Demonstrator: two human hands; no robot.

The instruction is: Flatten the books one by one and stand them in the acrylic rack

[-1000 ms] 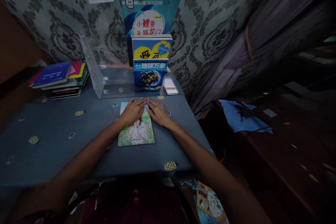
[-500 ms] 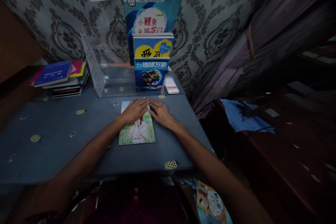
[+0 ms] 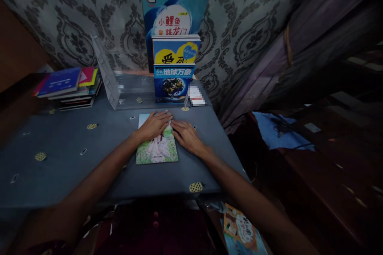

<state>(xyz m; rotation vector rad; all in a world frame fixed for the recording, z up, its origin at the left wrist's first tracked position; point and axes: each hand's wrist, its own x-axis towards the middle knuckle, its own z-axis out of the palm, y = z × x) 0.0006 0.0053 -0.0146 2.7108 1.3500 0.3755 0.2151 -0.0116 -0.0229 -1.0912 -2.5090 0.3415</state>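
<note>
A thin book [image 3: 157,151] with a green, flowery cover and a figure in white lies flat on the grey-blue tablecloth. Across its upper part rests my left hand [image 3: 154,125], palm down with the fingers stretched out, hiding part of the cover. My right hand [image 3: 186,136] lies at the book's upper right edge, its fingers extended and the tips near those of my left hand. Just beyond my hands, a clear acrylic rack [image 3: 112,87] holds several upright books, the front one a blue book [image 3: 173,84] with a globe picture.
A stack of books [image 3: 72,87] sits at the table's left back. Right of the rack lies a white card [image 3: 196,95], partly blurred. Another book [image 3: 243,229] is below the table's front edge. A blue cloth [image 3: 278,131] lies on the dark red surface [image 3: 323,191] at right.
My right hand has slid slightly right and down, its fingertips lower along the book's edge. My left hand stays on the cover. The view has shifted slightly.
</note>
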